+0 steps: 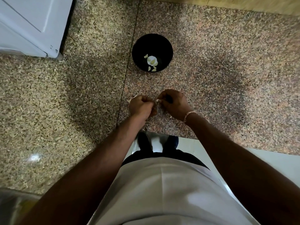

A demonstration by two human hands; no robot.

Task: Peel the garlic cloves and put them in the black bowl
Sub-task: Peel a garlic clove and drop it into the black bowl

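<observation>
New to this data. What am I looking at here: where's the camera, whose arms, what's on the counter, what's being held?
There is no robot here. One wide-angle camera sits on a person's head and looks down, so the arms coming up from the bottom are the wearer's own.

The surface is a speckled stone counter. On it stands a black bowl with several peeled garlic cloves inside.

Nearer the body, the left hand and the right hand are curled close together, pinching a small pale piece between them. It is probably a garlic clove being peeled, but it is too small to be sure. A white appliance sits at the far left corner.
</observation>
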